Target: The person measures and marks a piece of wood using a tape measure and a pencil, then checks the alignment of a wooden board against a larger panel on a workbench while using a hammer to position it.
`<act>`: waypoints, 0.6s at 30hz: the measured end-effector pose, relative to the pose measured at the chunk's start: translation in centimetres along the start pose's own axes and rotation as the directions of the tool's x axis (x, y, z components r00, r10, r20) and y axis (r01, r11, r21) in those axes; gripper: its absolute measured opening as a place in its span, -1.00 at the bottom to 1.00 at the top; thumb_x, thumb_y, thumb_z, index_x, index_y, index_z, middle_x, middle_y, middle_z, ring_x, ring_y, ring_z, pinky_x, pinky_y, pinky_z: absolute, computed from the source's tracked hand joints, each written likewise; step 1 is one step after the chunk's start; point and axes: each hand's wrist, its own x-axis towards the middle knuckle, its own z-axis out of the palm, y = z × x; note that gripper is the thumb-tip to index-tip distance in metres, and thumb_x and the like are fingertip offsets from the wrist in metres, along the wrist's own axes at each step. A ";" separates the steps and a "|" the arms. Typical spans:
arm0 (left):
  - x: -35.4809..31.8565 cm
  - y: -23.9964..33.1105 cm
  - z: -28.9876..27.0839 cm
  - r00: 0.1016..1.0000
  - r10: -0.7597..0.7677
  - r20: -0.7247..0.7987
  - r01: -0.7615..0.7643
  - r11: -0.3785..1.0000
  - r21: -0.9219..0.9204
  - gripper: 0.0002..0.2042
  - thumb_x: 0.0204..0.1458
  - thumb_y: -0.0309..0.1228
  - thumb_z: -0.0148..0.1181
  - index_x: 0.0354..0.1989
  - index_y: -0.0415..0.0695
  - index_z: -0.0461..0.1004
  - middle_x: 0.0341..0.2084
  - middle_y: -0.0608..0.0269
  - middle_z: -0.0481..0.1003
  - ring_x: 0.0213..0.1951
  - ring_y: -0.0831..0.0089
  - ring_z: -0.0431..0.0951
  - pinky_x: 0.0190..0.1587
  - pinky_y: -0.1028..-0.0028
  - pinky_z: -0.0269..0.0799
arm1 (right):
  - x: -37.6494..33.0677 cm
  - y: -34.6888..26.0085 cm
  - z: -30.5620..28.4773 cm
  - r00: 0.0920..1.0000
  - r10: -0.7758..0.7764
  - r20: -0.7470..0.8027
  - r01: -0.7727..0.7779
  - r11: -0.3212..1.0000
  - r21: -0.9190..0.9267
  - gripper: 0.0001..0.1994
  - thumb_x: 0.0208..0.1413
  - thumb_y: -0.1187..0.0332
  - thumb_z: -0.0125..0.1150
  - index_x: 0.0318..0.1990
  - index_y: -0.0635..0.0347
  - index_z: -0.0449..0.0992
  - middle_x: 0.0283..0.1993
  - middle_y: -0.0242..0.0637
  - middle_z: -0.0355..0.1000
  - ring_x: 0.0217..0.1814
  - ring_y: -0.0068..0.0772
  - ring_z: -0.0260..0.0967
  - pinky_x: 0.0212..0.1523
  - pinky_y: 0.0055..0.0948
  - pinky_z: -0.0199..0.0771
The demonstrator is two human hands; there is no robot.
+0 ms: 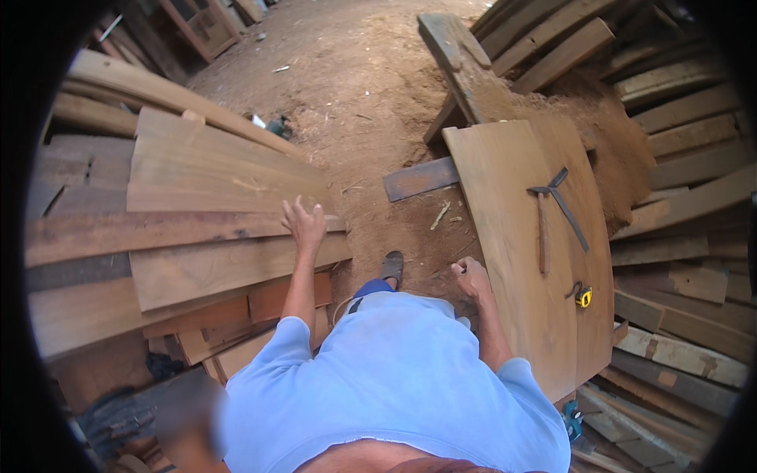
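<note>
We see left hand (303, 223) spread flat on plank stack (189, 236), no grip. Right hand (471, 277) curled at near edge of wide board (512, 236); pinch unclear. Hammer (543, 229), square (568, 206), tape measure (583, 296) beyond right grip, untouched. Work barely begun, we judge.

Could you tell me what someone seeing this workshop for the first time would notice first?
Probably the wide plank on the right, with a hammer, a square and a yellow tape measure lying on it. The right hand rests at its near edge, while the left hand presses, fingers spread, on the stacked boards opposite.
</note>
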 end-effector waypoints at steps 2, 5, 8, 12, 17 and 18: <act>0.3 5.0 2.0 0.978 0.115 0.173 -0.115 0.993 -0.012 -0.38 0.07 -0.18 0.18 0.26 -0.26 0.21 0.33 -0.40 -0.01 0.38 -0.20 -0.05 0.37 -0.08 -0.17 | 0.1 2.4 -0.4 0.988 0.075 -0.133 -0.067 0.995 0.068 -0.69 0.14 0.17 0.17 -0.22 0.29 0.55 -0.20 0.03 0.53 -0.08 0.00 0.50 -0.07 -0.16 0.45; -0.3 11.6 5.4 0.866 0.379 0.326 -0.380 0.923 -0.064 -0.40 0.04 -0.19 0.19 0.22 -0.26 0.27 0.32 -0.39 0.02 0.36 -0.24 -0.02 0.37 -0.03 -0.09 | -0.8 5.7 -2.4 0.909 0.218 -0.355 -0.169 0.972 0.164 -0.67 0.14 0.18 0.17 -0.14 0.30 0.52 -0.17 0.04 0.53 -0.07 0.00 0.50 -0.04 -0.16 0.45; -1.9 18.3 8.5 0.653 0.622 0.432 -0.635 0.761 -0.136 -0.40 0.02 -0.20 0.21 0.21 -0.26 0.29 0.31 -0.38 0.04 0.35 -0.26 -0.01 0.37 -0.01 -0.06 | -2.2 9.8 -5.4 0.812 0.352 -0.464 -0.261 0.932 0.250 -0.62 0.14 0.18 0.17 -0.04 0.32 0.47 -0.07 0.07 0.50 0.00 0.05 0.47 0.03 -0.14 0.42; -6.5 24.9 13.4 0.395 0.762 0.514 -0.790 0.567 -0.234 -0.37 0.00 -0.20 0.20 0.23 -0.27 0.26 0.32 -0.39 0.04 0.37 -0.27 -0.04 0.39 -0.01 -0.11 | -3.7 16.4 -10.3 0.660 0.473 -0.583 -0.392 0.880 0.269 -0.54 0.15 0.15 0.18 0.07 0.30 0.40 0.07 0.11 0.44 0.15 0.09 0.39 0.13 -0.09 0.36; -12.7 28.0 19.3 0.212 0.692 0.690 -0.882 0.440 -0.170 -0.26 0.03 -0.14 0.15 0.33 -0.30 0.11 0.36 -0.39 -0.05 0.42 -0.25 -0.18 0.43 -0.01 -0.24 | -4.3 23.6 -17.4 0.519 0.645 -0.561 -0.598 0.743 0.301 -0.34 0.12 0.06 0.21 0.27 0.25 0.21 0.25 0.11 0.30 0.33 0.04 0.22 0.29 -0.10 0.20; -14.2 29.1 19.7 0.229 0.668 0.708 -0.895 0.431 -0.117 -0.23 0.03 -0.12 0.14 0.36 -0.30 0.06 0.37 -0.39 -0.08 0.43 -0.24 -0.20 0.43 -0.01 -0.28 | -4.0 26.4 -18.1 0.485 0.647 -0.589 -0.629 0.726 0.279 -0.31 0.11 0.04 0.22 0.31 0.23 0.17 0.28 0.10 0.27 0.36 0.03 0.18 0.32 -0.09 0.16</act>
